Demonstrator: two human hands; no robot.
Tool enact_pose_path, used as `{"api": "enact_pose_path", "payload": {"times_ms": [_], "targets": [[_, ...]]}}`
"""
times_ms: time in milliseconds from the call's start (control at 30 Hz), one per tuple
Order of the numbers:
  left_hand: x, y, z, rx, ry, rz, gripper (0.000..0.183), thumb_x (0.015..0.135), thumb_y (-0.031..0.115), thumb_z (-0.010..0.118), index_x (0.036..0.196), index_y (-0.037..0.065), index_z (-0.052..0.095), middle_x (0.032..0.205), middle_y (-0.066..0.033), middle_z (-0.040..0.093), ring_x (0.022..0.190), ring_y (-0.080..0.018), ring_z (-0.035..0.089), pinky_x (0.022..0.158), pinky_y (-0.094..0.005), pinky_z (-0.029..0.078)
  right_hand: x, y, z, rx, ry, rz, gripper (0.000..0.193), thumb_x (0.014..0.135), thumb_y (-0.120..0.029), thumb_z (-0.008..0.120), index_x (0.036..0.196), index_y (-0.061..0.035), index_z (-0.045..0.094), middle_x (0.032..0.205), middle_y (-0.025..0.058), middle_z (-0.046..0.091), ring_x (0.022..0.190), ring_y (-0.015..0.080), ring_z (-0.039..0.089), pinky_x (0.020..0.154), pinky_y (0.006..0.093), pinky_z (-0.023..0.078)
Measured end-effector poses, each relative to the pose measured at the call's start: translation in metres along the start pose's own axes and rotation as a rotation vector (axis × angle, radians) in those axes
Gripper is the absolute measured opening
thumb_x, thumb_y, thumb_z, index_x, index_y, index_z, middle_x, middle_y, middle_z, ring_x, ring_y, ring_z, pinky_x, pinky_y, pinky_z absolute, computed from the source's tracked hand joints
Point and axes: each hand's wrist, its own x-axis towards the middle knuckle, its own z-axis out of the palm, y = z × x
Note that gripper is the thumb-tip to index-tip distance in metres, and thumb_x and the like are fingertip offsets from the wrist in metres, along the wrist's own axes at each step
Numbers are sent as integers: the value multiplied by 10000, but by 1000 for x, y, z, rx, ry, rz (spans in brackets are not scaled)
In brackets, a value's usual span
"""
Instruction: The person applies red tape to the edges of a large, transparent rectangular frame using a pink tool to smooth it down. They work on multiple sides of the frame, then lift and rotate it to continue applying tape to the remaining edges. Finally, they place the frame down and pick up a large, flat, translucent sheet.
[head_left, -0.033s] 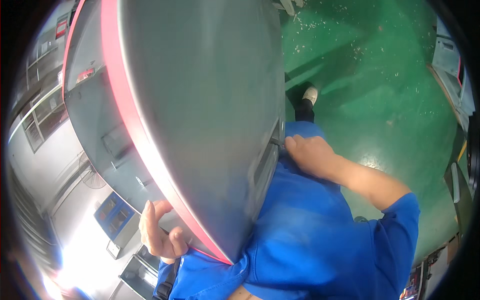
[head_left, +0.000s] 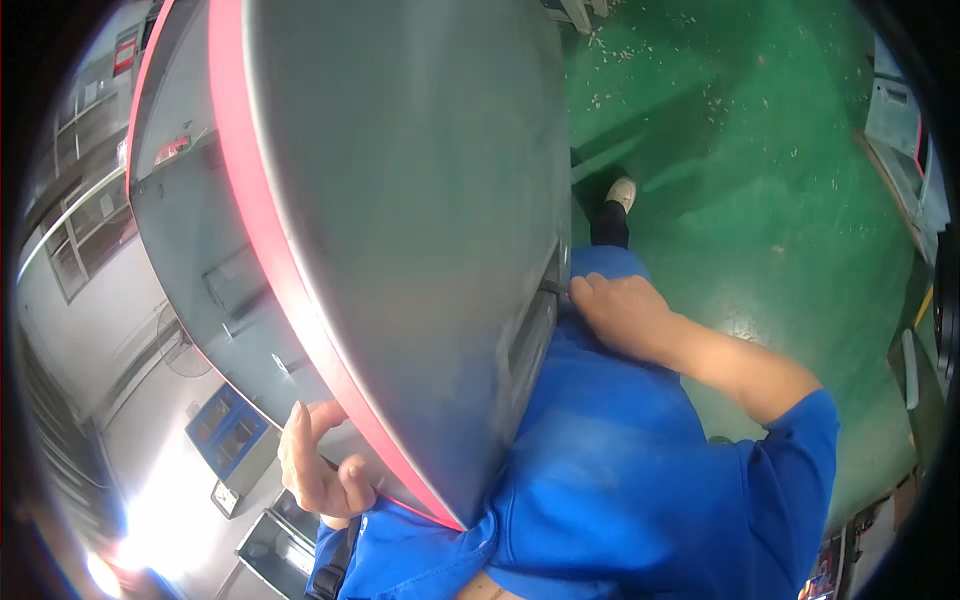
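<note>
A large, smooth grey panel with a pink strip along its left edge stands upright against my body. At its right side is a recess. There my right hand is closed with its fingertips on a short dark bar that sticks out of the recess; most of the bar is hidden. On the other side, my left hand is beside the pink strip near the panel's lower end. Its fingers are curved and apart, holding nothing that I can see.
Behind the strip lies a dark glossy surface with a red edge. A blue cabinet and a standing fan are at the left. Pale scraps are scattered on the green floor. More panels lean at the far right.
The panel and its pink strip sit very slightly further right in the picture. Both hands keep their places.
</note>
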Motion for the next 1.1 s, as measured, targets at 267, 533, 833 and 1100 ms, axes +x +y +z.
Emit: {"api": "enact_pose_path", "payload": {"times_ms": [267, 533, 833, 1100], "targets": [[-4, -2, 2, -3, 33, 6, 575, 850, 327, 500, 1181, -131, 394, 743, -181, 610, 628, -253, 593, 615, -337, 444, 10, -19, -12, 1068, 8, 493, 296, 790, -322, 599, 824, -46, 498, 667, 57, 521, 537, 150, 504, 515, 284, 411], [0, 2, -2, 39, -4, -3, 572, 852, 333, 497, 1183, -123, 397, 740, -177, 610, 632, -249, 591, 625, -339, 445, 17, -14, -17, 1599, -275, 744, 269, 816, -314, 575, 826, -66, 471, 655, 9, 472, 476, 74, 389, 405, 216, 318], [-1, -3, -2, 35, 1, 17, 565, 855, 324, 489, 1188, -120, 386, 747, -185, 612, 639, -253, 598, 634, -342, 445, 14, 4, -27, 1159, -224, 318, 291, 915, -310, 397, 821, -44, 468, 662, 38, 495, 556, 115, 503, 517, 258, 418], [-2, -3, -2, 30, -26, 6, 567, 856, 327, 494, 1188, -121, 384, 756, -191, 610, 636, -257, 597, 610, -342, 447, 15, -6, -32, 536, -214, 166, 270, 898, -275, 393, 844, -29, 489, 689, 192, 565, 633, 354, 558, 587, 436, 439]]}}
